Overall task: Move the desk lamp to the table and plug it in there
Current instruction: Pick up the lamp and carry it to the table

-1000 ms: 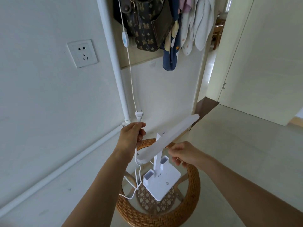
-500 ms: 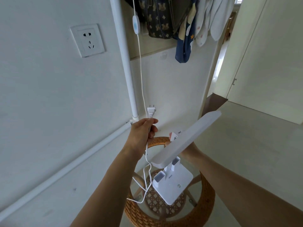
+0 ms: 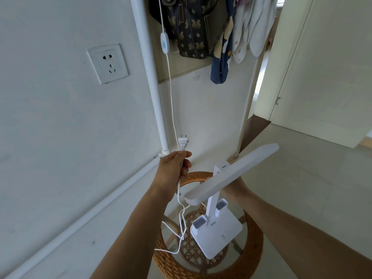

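Left hand (image 3: 173,170) was raised over the round rattan worktop (image 3: 251,236); its fingers (image 3: 186,156) were curled tight round the lamp's white cord (image 3: 179,190) just below the two-pin plug (image 3: 183,142); prongs pointed up, plug's long axis near vertical. White desk lamp (image 3: 217,230) stood on the worktop's glass top, square base below, stem upright, long head bar slanting up to the right. Right hand (image 3: 234,187) was mostly hidden behind the head bar, near the stem; cannot tell whether its fingers were spread or clamped on anything. Wall socket (image 3: 107,63) sat up and to the left of the plug, well apart, on the left wall; left hand was the nearer one, and already had the plug. Judgement: prongs would need turning from upright toward the wall face to go in; slack cord looped over the worktop edge looked enough to reach, not certain. A second thin cable with an inline switch (image 3: 164,42) hung just beside the plug; could snag.
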Demonstrator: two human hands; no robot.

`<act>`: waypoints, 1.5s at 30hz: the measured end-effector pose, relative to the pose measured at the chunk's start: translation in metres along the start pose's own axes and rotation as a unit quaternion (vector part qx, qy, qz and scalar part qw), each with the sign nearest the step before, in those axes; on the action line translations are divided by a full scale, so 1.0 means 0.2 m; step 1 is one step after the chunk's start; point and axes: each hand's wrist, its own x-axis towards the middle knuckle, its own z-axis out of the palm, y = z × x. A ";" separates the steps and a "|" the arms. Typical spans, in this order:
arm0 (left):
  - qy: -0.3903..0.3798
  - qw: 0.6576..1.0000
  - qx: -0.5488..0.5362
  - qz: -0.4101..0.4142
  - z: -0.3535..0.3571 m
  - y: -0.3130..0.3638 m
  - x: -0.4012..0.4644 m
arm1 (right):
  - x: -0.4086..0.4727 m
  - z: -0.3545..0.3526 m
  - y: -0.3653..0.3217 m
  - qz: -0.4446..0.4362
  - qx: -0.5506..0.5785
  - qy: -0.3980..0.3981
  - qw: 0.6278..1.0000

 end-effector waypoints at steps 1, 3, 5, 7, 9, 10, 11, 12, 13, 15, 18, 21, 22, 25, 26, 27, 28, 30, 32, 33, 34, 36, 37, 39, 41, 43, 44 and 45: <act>-0.002 1.000 0.001 0.000 0.00 0.02 -0.01 | 0.00 -0.02 -0.01 -0.012 -0.021 0.017 1.000; -0.007 1.000 -0.003 -0.001 0.02 0.06 -0.02 | 0.00 -0.04 -0.04 -0.036 -0.034 0.030 0.998; -0.013 1.000 -0.006 0.008 0.04 0.12 -0.03 | 0.02 -0.09 -0.01 -0.053 0.004 0.055 0.997; -0.028 0.999 0.022 0.041 0.07 0.18 -0.04 | -0.02 -0.16 -0.07 -0.091 0.003 0.087 0.992; -0.051 0.996 0.029 0.073 0.10 0.23 -0.04 | -0.09 -0.24 -0.18 -0.095 0.005 0.120 0.988; -0.060 0.995 0.016 0.076 0.11 0.27 -0.04 | -0.09 -0.27 -0.20 -0.087 -0.003 0.132 0.987; -0.066 0.995 0.008 0.078 0.13 0.30 -0.03 | -0.10 -0.31 -0.23 -0.088 -0.004 0.142 0.986; -0.071 0.994 0.006 0.080 0.15 0.34 -0.02 | -0.10 -0.36 -0.24 -0.086 -0.005 0.158 0.984; -0.074 0.994 0.006 0.082 0.18 0.37 -0.01 | -0.10 -0.40 -0.25 -0.085 -0.001 0.175 0.981; -0.091 0.993 -0.013 0.080 0.25 0.44 0.00 | -0.13 -0.50 -0.28 -0.085 0.005 0.212 0.974; -0.128 0.987 -0.019 0.090 0.39 0.52 -0.01 | -0.19 -0.67 -0.30 -0.085 0.041 0.271 0.958; -0.171 0.982 -0.034 0.077 0.55 0.56 -0.04 | -0.30 -0.84 -0.29 -0.082 0.060 0.328 0.939; -0.187 0.979 -0.031 0.076 0.61 0.57 -0.06 | -0.33 -0.90 -0.28 -0.079 0.062 0.349 0.932; -0.212 0.972 0.027 0.096 0.80 0.60 -0.12 | -0.45 -1.06 -0.21 -0.081 0.066 0.409 0.906; -0.213 0.970 0.046 0.107 0.86 0.60 -0.14 | -0.49 -1.11 -0.19 -0.078 0.064 0.422 0.901; -0.216 0.967 0.067 0.114 0.93 0.60 -0.17 | -0.54 -1.16 -0.17 -0.073 0.058 0.441 0.893; -0.218 0.965 0.087 0.119 0.99 0.60 -0.20 | -0.59 -1.21 -0.15 -0.064 0.053 0.457 0.886; -0.233 0.958 0.110 0.130 1.11 0.58 -0.24 | -0.69 -1.31 -0.07 -0.038 0.043 0.487 0.872; -0.254 0.947 0.118 0.157 1.22 0.54 -0.28 | -0.81 -1.40 0.01 -0.016 0.032 0.508 0.861; -0.271 0.940 0.118 0.172 1.29 0.52 -0.30 | -0.87 -1.45 0.05 -0.004 0.031 0.517 0.856; -0.287 0.933 0.119 0.181 1.35 0.49 -0.33 | -0.93 -1.50 0.10 0.010 0.028 0.524 0.851; -0.319 0.921 0.118 0.187 1.49 0.44 -0.40 | -1.07 -1.58 0.19 0.033 0.020 0.540 0.841; -0.337 0.916 0.112 0.184 1.57 0.41 -0.44 | -1.14 -1.63 0.24 0.039 0.018 0.548 0.836; -0.372 0.905 0.109 0.177 1.72 0.36 -0.56 | -1.30 -1.71 0.32 0.061 0.007 0.562 0.825; -0.393 0.896 0.112 0.172 1.86 0.31 -0.67 | -1.44 -1.78 0.41 0.077 -0.002 0.573 0.816; -0.418 0.889 0.099 0.160 2.02 0.26 -0.79 | -1.61 -1.86 0.50 0.090 -0.003 0.591 0.802; -0.428 0.886 0.091 0.155 2.10 0.23 -0.85 | -1.68 -1.90 0.55 0.097 -0.001 0.599 0.795; -0.442 0.880 0.084 0.151 2.18 0.19 -0.91 | -1.77 -1.94 0.61 0.102 -0.001 0.610 0.786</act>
